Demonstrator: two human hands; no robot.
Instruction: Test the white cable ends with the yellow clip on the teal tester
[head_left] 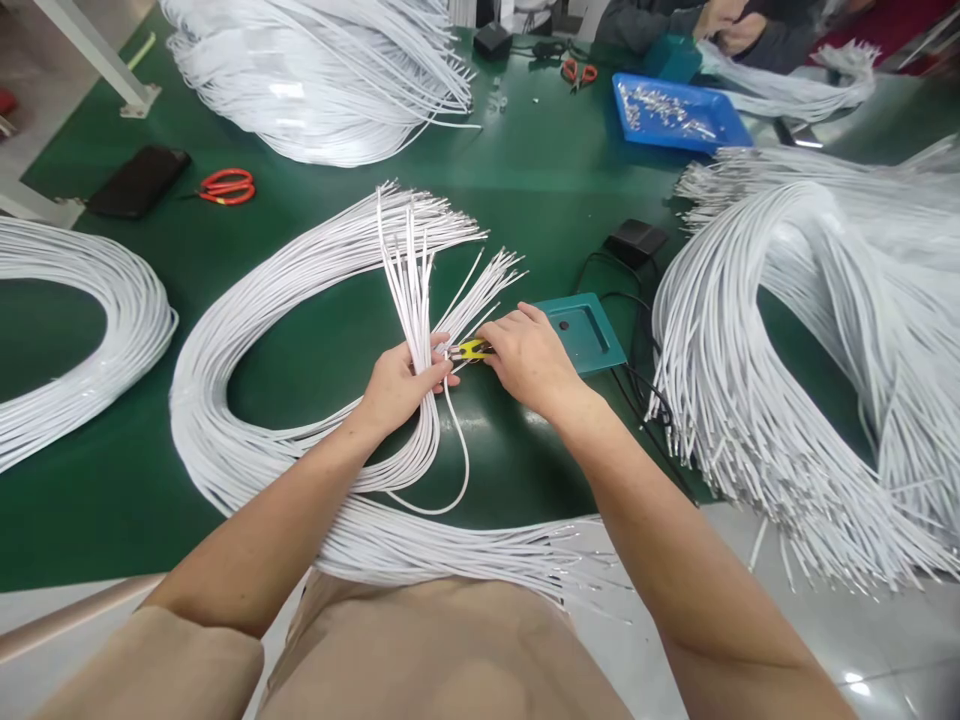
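Observation:
My left hand is closed around a bundle of white cables, whose ends stick up above the fingers. In my right hand is a small yellow-and-black hand tool, perhaps cutters or pliers; its tip reaches the cables beside my left fingers. One cable hangs apart and loops down toward the table. The held bundle runs into a large curved coil of white cables that lies on the table, and more cable ends lie just right of my left hand. My right palm partly hides a green tray.
White cable bundles lie left, at the back and right. Red-handled scissors sit near a black case. A blue tray holds small metal parts. Black cords trail beside the green tray. A co-worker's hands are across the table.

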